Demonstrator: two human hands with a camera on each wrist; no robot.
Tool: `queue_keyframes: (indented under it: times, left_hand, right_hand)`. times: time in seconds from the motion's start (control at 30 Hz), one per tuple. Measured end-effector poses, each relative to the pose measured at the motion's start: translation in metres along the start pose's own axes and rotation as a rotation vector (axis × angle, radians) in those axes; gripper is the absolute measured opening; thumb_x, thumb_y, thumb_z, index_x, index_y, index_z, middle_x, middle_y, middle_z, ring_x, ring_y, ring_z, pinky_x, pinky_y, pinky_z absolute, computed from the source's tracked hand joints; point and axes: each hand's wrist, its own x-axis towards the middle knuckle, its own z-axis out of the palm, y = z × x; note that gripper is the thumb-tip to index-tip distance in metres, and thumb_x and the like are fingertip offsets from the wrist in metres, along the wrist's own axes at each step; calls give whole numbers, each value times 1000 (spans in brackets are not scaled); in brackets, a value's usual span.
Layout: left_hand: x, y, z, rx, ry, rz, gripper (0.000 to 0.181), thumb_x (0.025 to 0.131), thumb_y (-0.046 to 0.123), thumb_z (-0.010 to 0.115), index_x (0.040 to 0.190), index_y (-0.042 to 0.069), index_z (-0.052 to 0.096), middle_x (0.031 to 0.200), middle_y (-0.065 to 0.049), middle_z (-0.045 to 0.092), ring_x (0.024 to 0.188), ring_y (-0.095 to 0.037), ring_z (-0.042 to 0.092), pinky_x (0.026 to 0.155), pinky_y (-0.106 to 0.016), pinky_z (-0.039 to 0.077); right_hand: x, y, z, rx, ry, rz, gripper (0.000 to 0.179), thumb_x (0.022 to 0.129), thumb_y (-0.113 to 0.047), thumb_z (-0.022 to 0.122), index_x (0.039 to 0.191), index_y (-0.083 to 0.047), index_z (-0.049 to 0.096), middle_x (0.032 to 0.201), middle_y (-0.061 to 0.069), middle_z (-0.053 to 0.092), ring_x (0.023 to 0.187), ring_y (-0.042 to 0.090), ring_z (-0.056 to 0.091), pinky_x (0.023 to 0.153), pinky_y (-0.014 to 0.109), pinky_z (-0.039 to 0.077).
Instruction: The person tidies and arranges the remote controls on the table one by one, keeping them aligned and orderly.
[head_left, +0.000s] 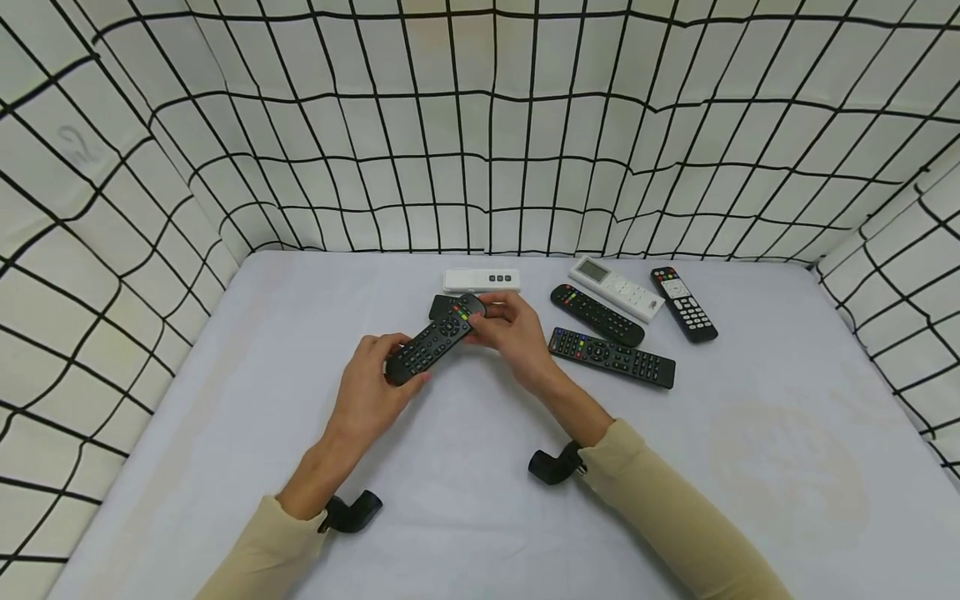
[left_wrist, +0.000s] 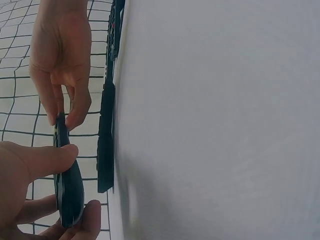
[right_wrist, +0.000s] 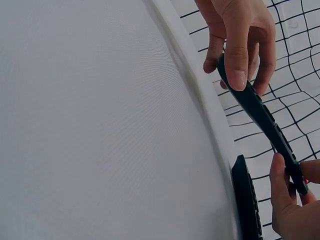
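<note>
a black remote [head_left: 430,343] is being held above the table [head_left: 472,508], its near end being gripped by the left hand [head_left: 367,390], its far end being pinched by the right hand [head_left: 515,337]; while it is being handled, pressure on the buttons [head_left: 435,338] is probably best avoided.

Black netting [head_left: 492,94] before white walls [head_left: 510,127] around a white table [head_left: 465,508] shows an enclosed booth.

Both arms [head_left: 667,504] reach forward, angling inward, the hands [head_left: 367,392] [head_left: 516,340] gripping near each other.
</note>
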Motion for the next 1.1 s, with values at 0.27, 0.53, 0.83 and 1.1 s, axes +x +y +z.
queue_keyframes:
  times: [0.27, 0.53, 0.83, 1.1]
  left_hand:
    - [-4, 1, -1, -4, 7, -6, 62, 82, 7, 87, 138, 1, 60, 120, -25, 59, 106, -37, 63, 90, -47, 51]
    - [-7, 1, -6, -9, -4, -3, 68, 81, 4, 87, 143, 3, 58, 125, -25, 58, 108, -37, 62, 86, -44, 50]
    - [-12, 1, -10, -31, -18, 16, 70, 81, 0, 85, 145, 2, 56, 128, -24, 58, 112, -35, 62, 86, -44, 55]
    - [-16, -3, -12, -60, -18, 5, 71, 80, -3, 84, 145, 2, 57, 131, -22, 57, 119, -37, 61, 89, -48, 60]
  right_hand:
    - [1, -1, 6, -20, 2, 21, 40, 99, 5, 62, 138, 4, 52, 120, 18, 59, 89, 9, 71, 95, 40, 62]
    - [5, -2, 12, -15, 10, 14, 40, 99, 5, 63, 138, 3, 54, 115, 15, 60, 85, 9, 71, 87, 30, 64]
    - [7, -3, 18, -54, 23, 18, 39, 99, 3, 65, 138, 0, 59, 112, 11, 59, 86, 11, 71, 92, 39, 63]
    - [11, -3, 25, -76, 33, 22, 39, 98, 4, 67, 136, -1, 62, 109, 7, 55, 85, 11, 71, 86, 32, 64]
